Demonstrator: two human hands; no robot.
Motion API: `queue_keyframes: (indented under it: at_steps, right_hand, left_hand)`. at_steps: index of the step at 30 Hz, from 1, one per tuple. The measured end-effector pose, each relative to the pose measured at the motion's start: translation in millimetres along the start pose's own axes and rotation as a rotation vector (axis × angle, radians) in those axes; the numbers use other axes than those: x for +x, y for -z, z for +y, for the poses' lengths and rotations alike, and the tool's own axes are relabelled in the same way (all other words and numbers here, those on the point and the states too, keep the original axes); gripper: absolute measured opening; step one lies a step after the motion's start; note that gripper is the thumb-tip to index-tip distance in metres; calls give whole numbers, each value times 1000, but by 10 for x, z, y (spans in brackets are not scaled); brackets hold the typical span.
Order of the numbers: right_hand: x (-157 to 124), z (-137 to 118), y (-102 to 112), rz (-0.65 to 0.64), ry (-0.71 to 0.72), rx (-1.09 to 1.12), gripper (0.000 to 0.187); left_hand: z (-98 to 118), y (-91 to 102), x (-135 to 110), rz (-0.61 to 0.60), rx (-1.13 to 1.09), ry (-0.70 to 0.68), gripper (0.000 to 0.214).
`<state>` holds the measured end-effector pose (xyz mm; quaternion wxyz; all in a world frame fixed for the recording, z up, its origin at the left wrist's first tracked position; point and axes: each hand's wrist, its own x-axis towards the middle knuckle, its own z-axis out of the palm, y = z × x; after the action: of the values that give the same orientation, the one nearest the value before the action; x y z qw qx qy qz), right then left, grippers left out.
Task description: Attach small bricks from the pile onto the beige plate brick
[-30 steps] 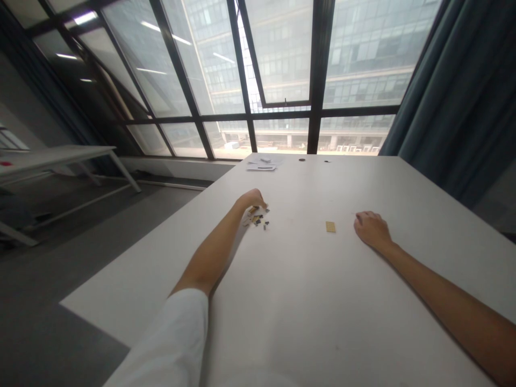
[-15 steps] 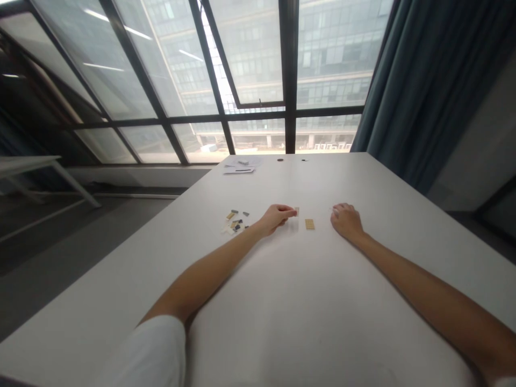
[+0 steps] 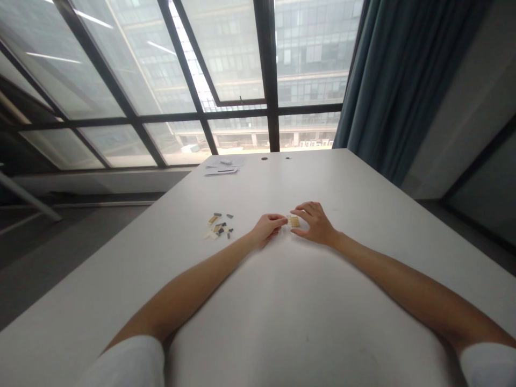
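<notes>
Just left of a tan studded building-block plate [image 3: 295, 222], my left hand [image 3: 267, 228] pinches a small pale building-block piece [image 3: 288, 217], mostly hidden by the fingertips. My right hand [image 3: 316, 223] is on the plate's right side with thumb and fingers spread apart around it. Whether those fingers touch the plate I cannot tell. The plate lies on the white table [image 3: 258, 301].
A loose pile of small white, tan and dark grey building-block pieces [image 3: 218, 228] lies left of my left hand. Papers [image 3: 221, 171] with a dark pen-like item rest at the far left edge. A dark round disc [image 3: 264, 158] sits at the far edge.
My right hand has come left from beside the plate and its fingers have spread around it. The left hand's piece is now closer to the plate. The view has swung right.
</notes>
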<state>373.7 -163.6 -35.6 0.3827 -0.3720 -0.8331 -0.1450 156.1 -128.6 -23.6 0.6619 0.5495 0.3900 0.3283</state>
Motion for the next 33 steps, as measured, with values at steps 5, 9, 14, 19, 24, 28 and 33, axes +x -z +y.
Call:
queue_keyframes:
  at_steps: [5,9,14,19,24,28,33]
  right_hand:
    - [7,-12,-9,8,17,26,25]
    - [5,-13,-18,4,-3,51,21]
    - [14,-26,-8,20,2,50,19]
    - [4,-2,-18,21,-13,36,20]
    - [-26,34,-39,1,-24,11,22]
    - [-18,15,-35,-19,-8,1,20]
    - [-1,-9,-17,-33,15,14,19]
  left_hand:
    - [24,-48,-35,13,58,3,51]
    - [19,-50,-37,0,75,0,49]
    - [-5,-49,-23,-24,81,-9,47]
    - [-33,-2,-8,58,283,-197,45]
    - [-64,99,-38,88,795,-633,47]
    - [-98,136,-57,96,1016,-710,43]
    - [-106,147,-49,97,1084,-744,35]
